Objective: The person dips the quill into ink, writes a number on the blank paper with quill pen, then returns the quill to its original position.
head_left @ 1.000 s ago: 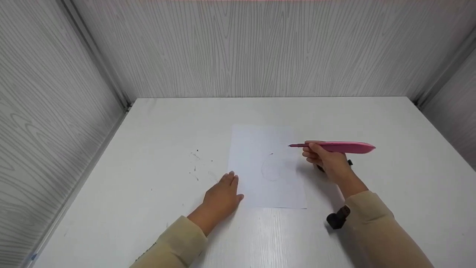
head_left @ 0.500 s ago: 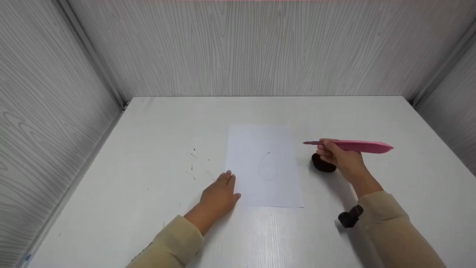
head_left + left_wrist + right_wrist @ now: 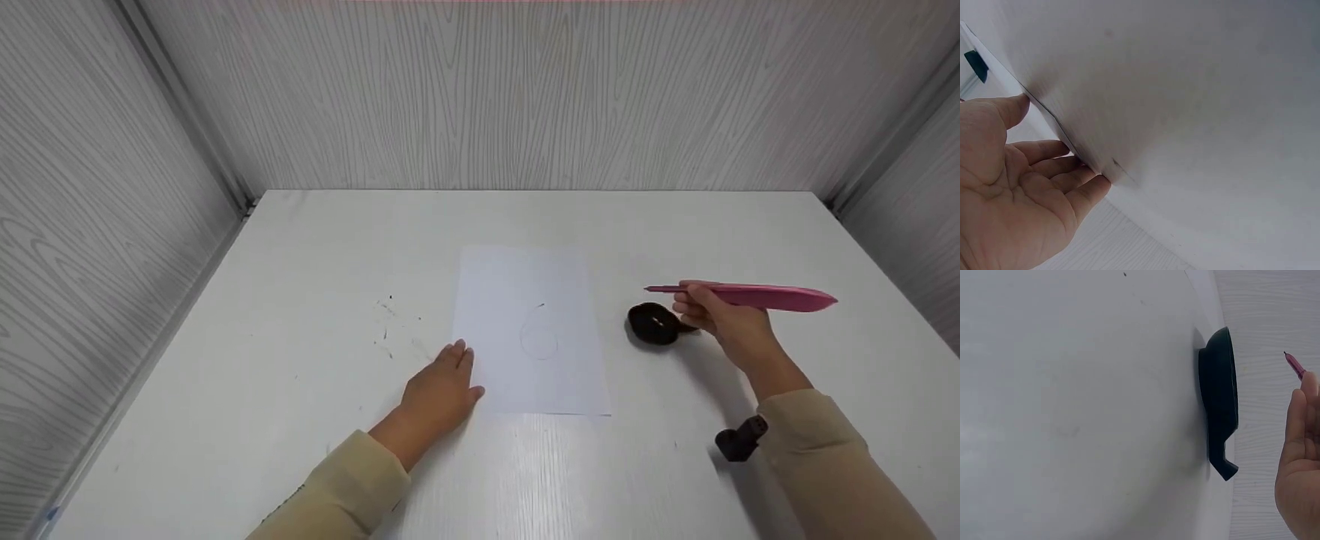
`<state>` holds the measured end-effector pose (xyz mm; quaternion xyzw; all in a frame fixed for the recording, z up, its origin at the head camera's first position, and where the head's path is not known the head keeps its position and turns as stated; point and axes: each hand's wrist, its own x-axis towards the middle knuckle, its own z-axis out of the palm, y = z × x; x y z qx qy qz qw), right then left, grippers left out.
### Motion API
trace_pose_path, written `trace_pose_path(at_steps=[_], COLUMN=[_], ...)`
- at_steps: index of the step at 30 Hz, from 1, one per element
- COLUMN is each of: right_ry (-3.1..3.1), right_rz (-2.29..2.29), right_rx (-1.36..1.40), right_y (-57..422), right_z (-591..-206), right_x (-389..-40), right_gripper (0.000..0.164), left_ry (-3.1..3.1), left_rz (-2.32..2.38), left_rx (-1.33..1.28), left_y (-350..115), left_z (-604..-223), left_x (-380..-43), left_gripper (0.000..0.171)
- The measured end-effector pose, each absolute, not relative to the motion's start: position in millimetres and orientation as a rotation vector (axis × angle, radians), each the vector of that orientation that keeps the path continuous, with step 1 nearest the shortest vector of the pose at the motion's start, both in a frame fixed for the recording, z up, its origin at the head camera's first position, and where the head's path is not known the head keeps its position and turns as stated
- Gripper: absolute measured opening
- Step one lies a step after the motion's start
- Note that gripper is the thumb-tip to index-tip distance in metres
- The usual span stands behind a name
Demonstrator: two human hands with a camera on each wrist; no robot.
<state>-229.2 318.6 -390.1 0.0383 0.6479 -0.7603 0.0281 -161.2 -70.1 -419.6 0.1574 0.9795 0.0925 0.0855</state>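
Note:
My right hand (image 3: 724, 322) pinches a pink feather pen (image 3: 784, 297) in the head view, its tip pointing left above the table. Just left of and below those fingers sits a small black dish with a short handle (image 3: 652, 324); the right wrist view shows the dish (image 3: 1220, 382) from the side, with the pen tip (image 3: 1293, 364) apart from it. A white sheet of paper (image 3: 502, 285) lies mid-table, bearing a thin drawn loop with a darker mark at its top. On the paper's left edge rests my left hand (image 3: 439, 391), fingers extended, also seen in the left wrist view (image 3: 1022, 185).
Dark specks and smears (image 3: 385, 330) mark the white table (image 3: 300, 300) left of the paper. Grey wood-grain panels (image 3: 480, 90) rise at the back and both sides. A small black device (image 3: 741, 439) is attached at the right sleeve.
My right hand has moved right with the feather pen, away from the paper. The black dish, mostly hidden behind the hand before, now shows. The left hand stays at the paper's edge.

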Motion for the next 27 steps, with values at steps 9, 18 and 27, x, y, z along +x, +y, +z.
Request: trace_pose_path(at_steps=[9, 18, 27], right_ry=[2.077, 2.022, 2.111], right_rz=[-2.309, -2.337, -2.263], right_rx=[0.132, 0.171, 0.07], right_y=[339.3, 355.9, 364.3], right_z=[-390.7, -395.9, -399.6], right_x=[-224.0, -221.0, -218.1], right_gripper=[0.038, 0.025, 0.029], left_ry=[2.902, 2.901, 2.903], left_rz=[0.258, 0.272, 0.275], left_rx=[0.444, 0.441, 0.448], left_y=[-69.9, -70.1, -70.3], left_z=[-416.1, -418.2, -418.7], left_x=[-160.6, -161.3, -161.5], left_gripper=[0.061, 0.061, 0.061])
